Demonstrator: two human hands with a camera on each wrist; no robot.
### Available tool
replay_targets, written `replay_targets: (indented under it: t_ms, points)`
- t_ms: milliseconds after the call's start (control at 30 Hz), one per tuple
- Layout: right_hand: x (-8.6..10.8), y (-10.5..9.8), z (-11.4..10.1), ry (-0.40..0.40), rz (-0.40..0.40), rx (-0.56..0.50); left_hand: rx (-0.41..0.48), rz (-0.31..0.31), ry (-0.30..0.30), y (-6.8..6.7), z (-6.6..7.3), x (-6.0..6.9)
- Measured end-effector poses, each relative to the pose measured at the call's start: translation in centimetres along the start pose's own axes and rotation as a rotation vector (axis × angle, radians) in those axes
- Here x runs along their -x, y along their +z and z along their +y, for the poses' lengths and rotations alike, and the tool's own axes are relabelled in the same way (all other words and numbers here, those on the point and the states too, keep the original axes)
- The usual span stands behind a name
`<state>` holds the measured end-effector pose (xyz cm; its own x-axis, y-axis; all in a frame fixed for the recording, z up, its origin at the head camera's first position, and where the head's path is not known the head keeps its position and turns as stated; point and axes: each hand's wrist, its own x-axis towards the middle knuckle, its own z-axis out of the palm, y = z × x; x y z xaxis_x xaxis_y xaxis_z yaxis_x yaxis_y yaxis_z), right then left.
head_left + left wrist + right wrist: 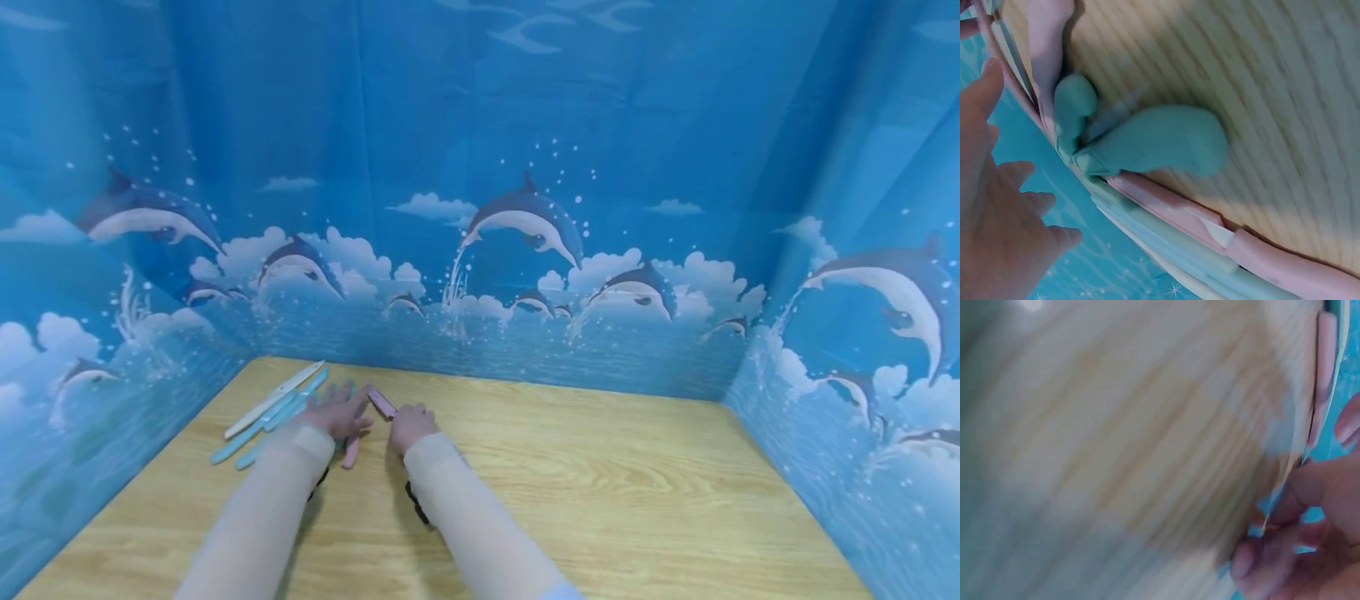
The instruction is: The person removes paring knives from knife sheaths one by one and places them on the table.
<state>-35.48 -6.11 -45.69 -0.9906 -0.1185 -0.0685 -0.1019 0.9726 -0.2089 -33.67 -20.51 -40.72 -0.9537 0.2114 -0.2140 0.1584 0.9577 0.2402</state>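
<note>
At 10 o'clock from the right hand [412, 427] gripping it, the pink knife [381, 402] extends; keep the left hand [338, 413], fingers spread, clear.

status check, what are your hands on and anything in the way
Left hand, fingers spread, beside light-blue knives. Right hand grips one end of pink knife. Left sleeve partly hides a light-blue knife in head view.

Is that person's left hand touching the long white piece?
Apart. The head view shows a blue piece lying in the gap between the left hand and the long white piece.
</note>
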Motion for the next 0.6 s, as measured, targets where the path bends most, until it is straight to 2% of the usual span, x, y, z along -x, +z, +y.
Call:
replay_targets:
  t_ms: [200, 433, 600]
  points:
    - [0.2, -1.4, 2.2, -0.028, -0.037, -0.030, -0.004, 0.036, 0.008, 0.6, 0.7, -0.7]
    - [1.4, -3.7, 5.1, -0.049, -0.040, -0.015, -0.050, 0.123, 0.176, 1.9, 2.3, -1.8]
    - [2.1, -5.1, 6.7, -0.119, -0.025, -0.041, -0.078, 0.185, 0.266, 1.7, 3.1, -1.7]
